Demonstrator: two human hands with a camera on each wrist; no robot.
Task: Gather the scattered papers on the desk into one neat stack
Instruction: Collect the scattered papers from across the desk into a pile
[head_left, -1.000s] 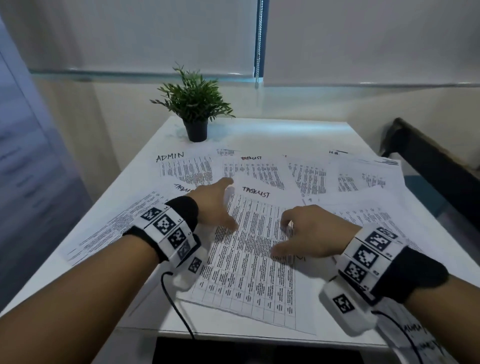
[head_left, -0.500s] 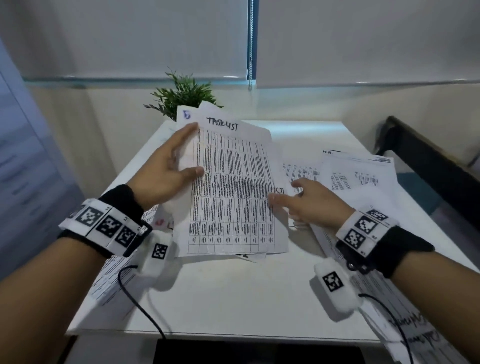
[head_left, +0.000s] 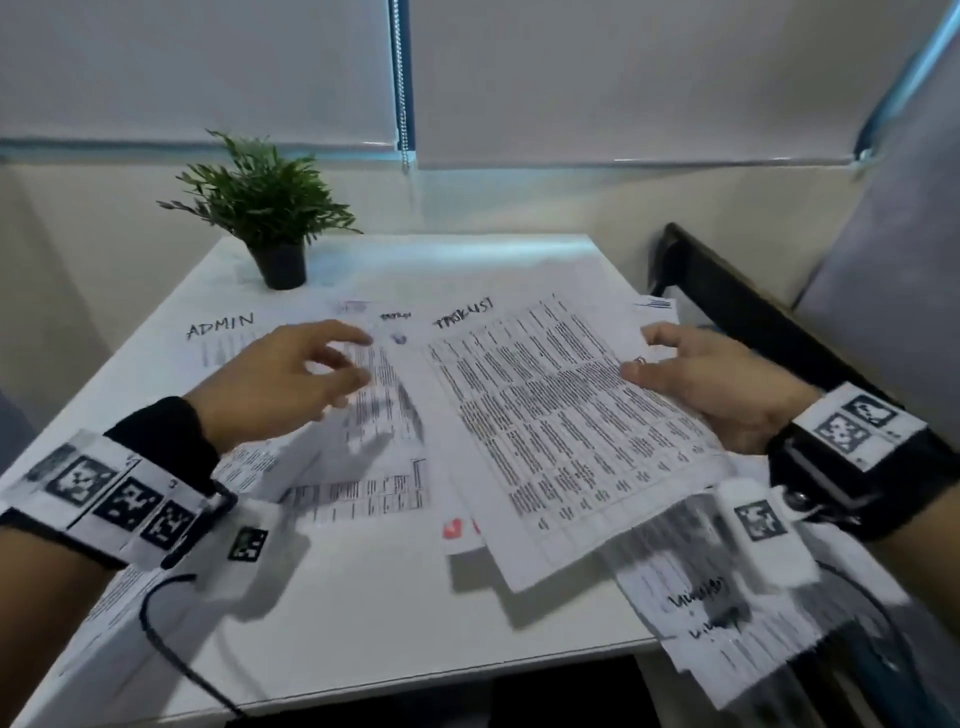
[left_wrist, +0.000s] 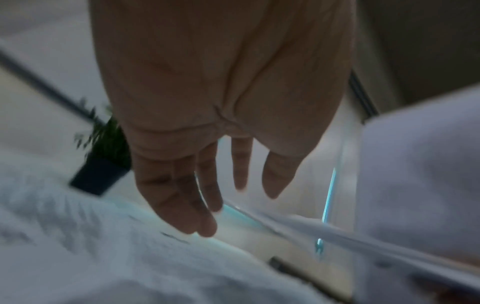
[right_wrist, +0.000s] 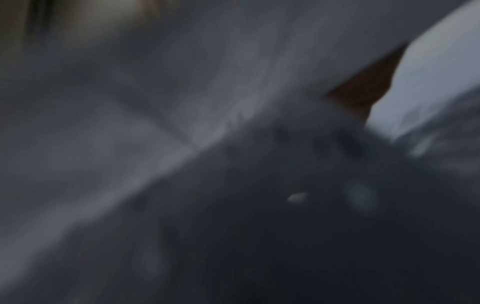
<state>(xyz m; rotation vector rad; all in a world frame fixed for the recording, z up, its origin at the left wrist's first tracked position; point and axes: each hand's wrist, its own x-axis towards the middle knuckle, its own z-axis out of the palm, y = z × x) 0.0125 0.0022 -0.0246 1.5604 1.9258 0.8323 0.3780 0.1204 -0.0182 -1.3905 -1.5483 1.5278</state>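
White desk (head_left: 332, 613): R hand (head_left: 727, 387) grip pinching tasklist sheets (head_left: 561, 436) w/ thumb; L hand (head_left: 283, 382) released, fingers loose.

A small green potted plant (head_left: 267, 218) in a black pot stands well beyond the gripping hand, off to its left. Closed roller blinds (head_left: 197, 67) hang farther back, and a dark rail (head_left: 737, 296) runs just right of the grip.
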